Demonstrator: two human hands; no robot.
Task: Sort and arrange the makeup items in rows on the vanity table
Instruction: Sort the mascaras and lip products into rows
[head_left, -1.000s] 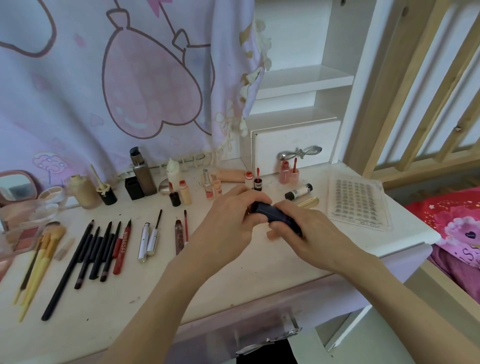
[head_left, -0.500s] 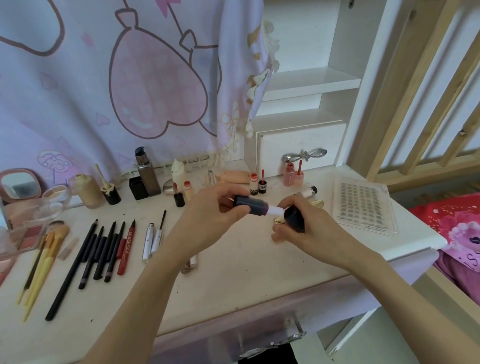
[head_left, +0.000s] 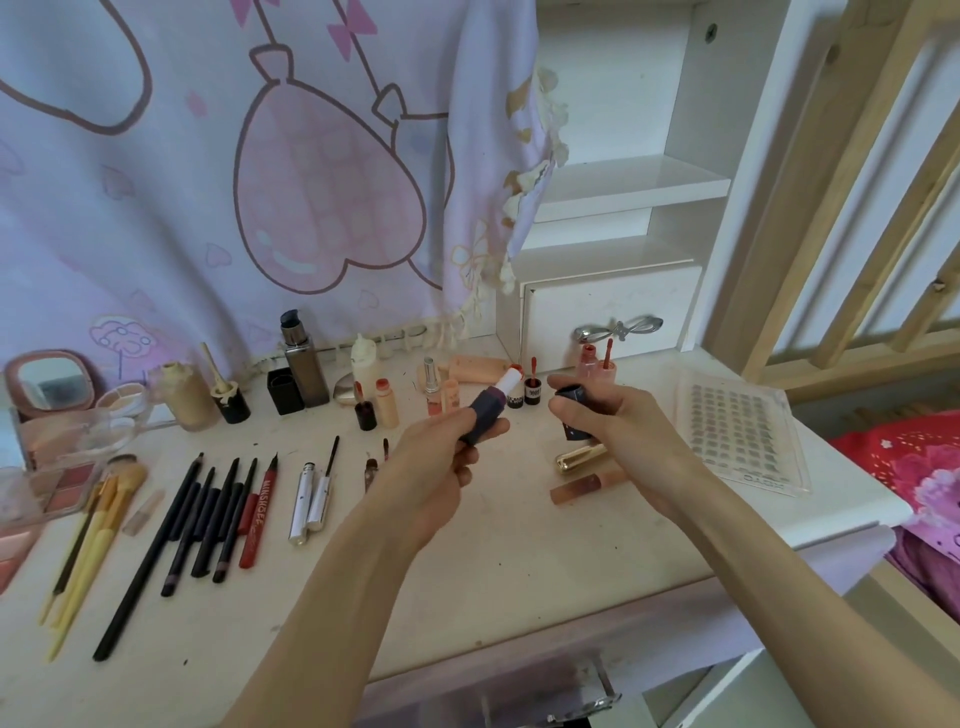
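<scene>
Now pulled fully apart: a dark lipstick that one second ago sat closed between both hands at frame centre, and half a second ago was only starting to separate.

Far left of the frame: yellow brushes (head_left: 98, 512), then a row of dark pencils (head_left: 208, 519) and a red liner (head_left: 260, 512), then two silver mascara tubes (head_left: 310, 499), all laid in neat rows on the vanity table (head_left: 519, 561).

Centre: left hand (head_left: 441, 467), fingers curled around the navy lipstick base (head_left: 485, 415), raised and tilted up to the right so the white inner tube with its reddish tip points toward the back row of small bottles (head_left: 441, 395).

Right of centre: right hand (head_left: 613, 421), pinching the dark cap (head_left: 571, 410), now held well apart from the base.

Lower right of the hands: a gold tube (head_left: 579, 457) and a peach gloss tube (head_left: 587, 486), lying unsorted; farther right, a clear lash tray (head_left: 743, 431).

Likely meaning: a check of the shade before sorting. Recapping probably needed before placing in a row.
</scene>
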